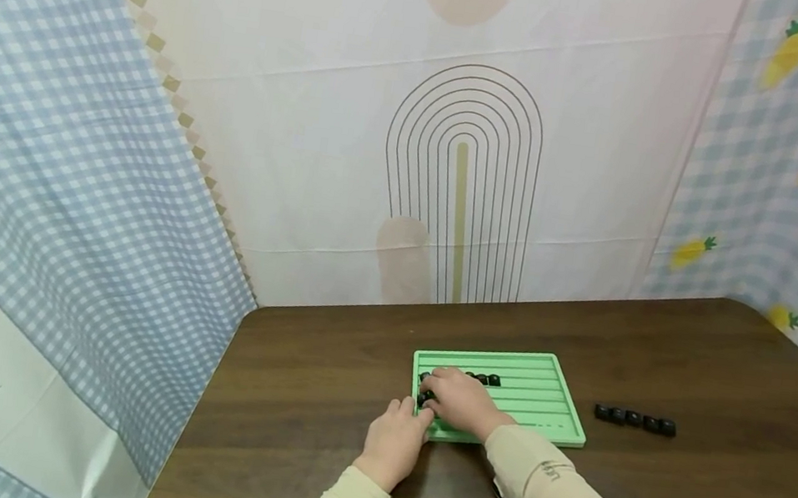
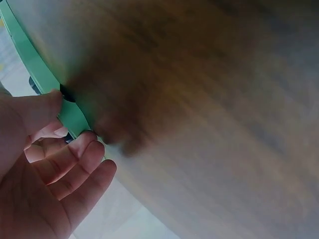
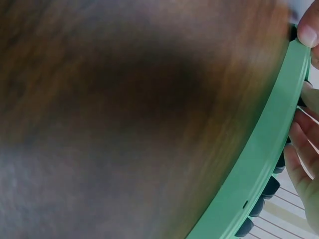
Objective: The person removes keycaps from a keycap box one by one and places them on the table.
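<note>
My left hand (image 1: 395, 435) is at the near left corner of a green ridged tray (image 1: 534, 396), its thumb and fingers gripping the corner in the left wrist view. Over the tray's left side, my right hand (image 1: 464, 402) has its fingers curled down at small black keycaps (image 1: 422, 398), pinching one. A row of black keycaps (image 1: 493, 380) sits in a groove behind that hand, which hides part of it. Several tapered keycaps (image 3: 270, 187) show above the tray's edge in the right wrist view.
A short row of black keycaps (image 1: 635, 420) lies on the brown wooden table (image 1: 737, 495), right of the tray. Behind the table hangs a pale printed cloth (image 1: 316, 188); blue checked cloth (image 1: 139, 265) hangs along the left side.
</note>
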Demonstrator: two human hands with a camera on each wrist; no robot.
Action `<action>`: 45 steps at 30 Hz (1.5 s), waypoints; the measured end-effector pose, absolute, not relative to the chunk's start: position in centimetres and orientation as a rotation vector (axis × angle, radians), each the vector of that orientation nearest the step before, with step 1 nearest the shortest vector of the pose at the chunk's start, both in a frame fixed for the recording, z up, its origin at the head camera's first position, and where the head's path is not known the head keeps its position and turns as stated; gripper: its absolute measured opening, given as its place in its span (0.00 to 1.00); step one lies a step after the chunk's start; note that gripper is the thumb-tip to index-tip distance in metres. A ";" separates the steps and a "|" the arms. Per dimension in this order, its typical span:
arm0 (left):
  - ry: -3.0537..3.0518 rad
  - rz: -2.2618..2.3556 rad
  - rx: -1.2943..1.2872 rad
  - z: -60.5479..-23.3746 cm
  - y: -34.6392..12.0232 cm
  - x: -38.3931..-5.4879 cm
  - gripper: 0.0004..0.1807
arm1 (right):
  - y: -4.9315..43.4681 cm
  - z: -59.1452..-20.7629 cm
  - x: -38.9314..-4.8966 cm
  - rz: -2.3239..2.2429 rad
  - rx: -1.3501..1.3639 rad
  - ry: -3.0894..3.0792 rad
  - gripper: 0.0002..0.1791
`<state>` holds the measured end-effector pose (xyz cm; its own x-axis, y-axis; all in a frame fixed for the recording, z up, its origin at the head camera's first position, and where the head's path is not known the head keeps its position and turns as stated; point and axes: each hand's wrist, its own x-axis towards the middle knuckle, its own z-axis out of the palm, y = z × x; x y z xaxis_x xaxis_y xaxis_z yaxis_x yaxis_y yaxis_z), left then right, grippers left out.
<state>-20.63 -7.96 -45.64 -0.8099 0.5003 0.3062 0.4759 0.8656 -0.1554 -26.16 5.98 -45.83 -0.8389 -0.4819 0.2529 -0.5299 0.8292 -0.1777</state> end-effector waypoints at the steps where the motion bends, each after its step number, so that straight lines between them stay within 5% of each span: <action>1: -2.699 0.105 -0.727 -45.6 -7.9 -20.6 0.09 | 6.0 -45.8 -26.2 0.362 0.780 -2.813 0.03; 13: -2.699 0.116 -0.727 -45.9 -7.7 -20.6 0.08 | 7.6 -44.7 -25.8 0.460 0.705 -2.876 0.06; 25: -2.724 0.072 -0.737 -45.7 -8.5 -20.8 0.07 | 17.2 -41.9 -25.1 0.563 0.433 -2.864 0.13; 35: -2.720 0.051 -0.736 -46.0 -8.5 -20.9 0.08 | 24.4 -44.0 -23.4 0.504 0.208 -2.933 0.10; 45: -2.713 0.025 -0.748 -45.7 -8.0 -20.6 0.07 | 25.1 -45.3 -21.6 0.310 0.243 -2.958 0.06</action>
<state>-20.59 -8.04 -45.70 -0.8093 0.5016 0.3057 0.4958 0.8624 -0.1024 -21.57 25.13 -45.29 -0.9744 -0.1445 0.1724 -0.1770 0.9653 -0.1917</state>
